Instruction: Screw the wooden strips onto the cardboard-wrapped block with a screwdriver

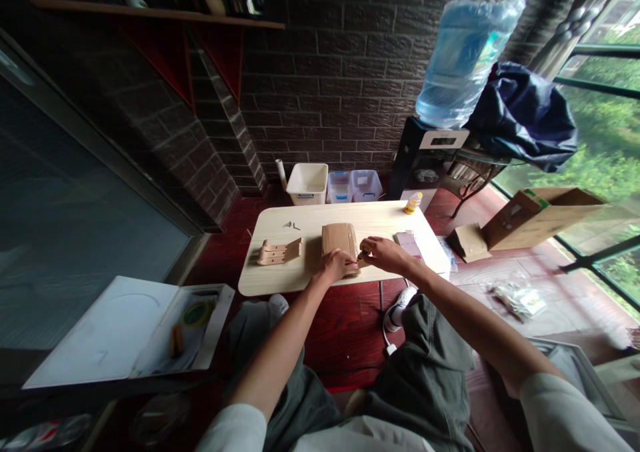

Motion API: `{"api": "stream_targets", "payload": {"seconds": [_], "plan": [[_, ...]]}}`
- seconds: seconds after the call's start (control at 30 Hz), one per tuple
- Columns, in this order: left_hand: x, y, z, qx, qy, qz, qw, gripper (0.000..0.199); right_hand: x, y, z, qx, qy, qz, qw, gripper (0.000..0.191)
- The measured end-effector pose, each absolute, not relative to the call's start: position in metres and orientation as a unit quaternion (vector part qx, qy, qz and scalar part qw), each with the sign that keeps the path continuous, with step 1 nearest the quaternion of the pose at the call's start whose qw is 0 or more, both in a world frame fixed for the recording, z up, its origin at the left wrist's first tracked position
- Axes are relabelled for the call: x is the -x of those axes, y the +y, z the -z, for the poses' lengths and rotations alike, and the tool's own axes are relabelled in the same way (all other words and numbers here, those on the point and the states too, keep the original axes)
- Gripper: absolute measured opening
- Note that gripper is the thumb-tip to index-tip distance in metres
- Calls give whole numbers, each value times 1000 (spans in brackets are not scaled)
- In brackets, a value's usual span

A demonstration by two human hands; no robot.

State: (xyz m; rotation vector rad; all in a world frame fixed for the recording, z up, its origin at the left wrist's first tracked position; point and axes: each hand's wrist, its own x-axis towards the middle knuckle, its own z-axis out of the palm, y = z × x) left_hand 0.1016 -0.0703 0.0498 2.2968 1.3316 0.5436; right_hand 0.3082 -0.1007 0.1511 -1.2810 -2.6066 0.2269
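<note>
A brown, box-shaped piece (339,237) with a ridged top lies near the middle of the pale table (320,213). My left hand (336,265) is over its near end, fingers pinched together by the near right corner; what they pinch is too small to make out. From the right, my right hand (383,253) grips a small dark-handled tool (365,253), its end pointing toward my left fingertips. To the left lies a brown curved wooden part (280,251) with several holes. Behind that part, several small dark screws (291,225) are scattered.
A phone (409,244) and a small yellow-capped bottle (413,203) are on the table's right side. Bins (307,180) stand behind it. An open white case (165,332) is at left. A water dispenser (425,152) and cardboard box (530,219) are at right.
</note>
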Motion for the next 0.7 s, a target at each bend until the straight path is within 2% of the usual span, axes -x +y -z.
{"api": "stream_targets", "payload": {"seconds": [0.23, 0.7], "plan": [[-102, -68, -49, -837, 470, -189, 207, 15, -303, -100, -164, 405, -910, -67, 50, 16], [-104, -74, -67, -838, 480, -162, 203, 15, -297, -95, -165, 432, -900, -57, 4, 19]]}}
